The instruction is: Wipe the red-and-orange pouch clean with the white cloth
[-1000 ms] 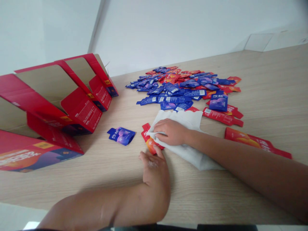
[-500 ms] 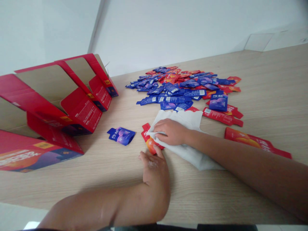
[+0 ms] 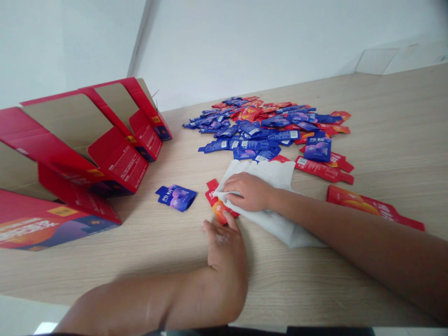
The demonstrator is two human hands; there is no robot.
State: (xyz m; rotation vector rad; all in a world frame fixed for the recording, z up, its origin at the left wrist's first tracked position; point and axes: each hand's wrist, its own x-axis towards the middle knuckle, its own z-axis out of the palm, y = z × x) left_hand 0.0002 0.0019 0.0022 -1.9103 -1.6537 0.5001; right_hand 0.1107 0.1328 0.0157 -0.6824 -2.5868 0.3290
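Observation:
A red and orange pouch [image 3: 220, 211] lies flat on the table in front of me. My left hand [image 3: 226, 238] holds down its near end, with fingertips on the edge. Over the pouch's right side my right hand [image 3: 247, 190] grips a white cloth [image 3: 280, 175], fingers curled over its left edge. The cloth spreads out beneath that hand and wrist, hiding part of the pouch. A single blue pouch [image 3: 177, 198] lies a short way to the left, untouched. Right of the cloth, beyond my forearm, is another red pouch [image 3: 373, 205].
Several red boxes [image 3: 119, 161] with open sides stand in a row at the left. A heap of blue and red pouches [image 3: 252, 128] is spread toward the wall [image 3: 280, 42]. More pouches [image 3: 324, 169] lie right of the cloth on the wooden table [image 3: 385, 121].

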